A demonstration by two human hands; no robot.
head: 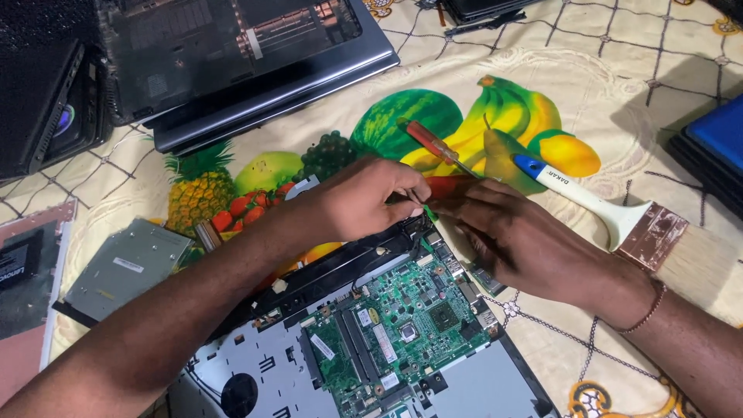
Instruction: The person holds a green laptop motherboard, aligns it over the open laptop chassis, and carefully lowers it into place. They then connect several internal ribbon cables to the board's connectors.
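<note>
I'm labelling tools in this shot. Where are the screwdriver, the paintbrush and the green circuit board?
screwdriver (430,142): head view, on its red handle.
paintbrush (596,203): head view, on its white handle.
green circuit board (402,317): head view, on the middle of the exposed board.

Bright even light, sharp; shadow perhaps upper right.

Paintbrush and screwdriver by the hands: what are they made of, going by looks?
Paintbrush: handle looks like glossy white plastic or painted wood with a blue tip; coppery metal ferrule, shiny; pale bristles, fibre unclear. Screwdriver: translucent red handle, likely plastic; thin dark shaft, probably steel. Both lie on the fruit-print tablecloth.
</note>
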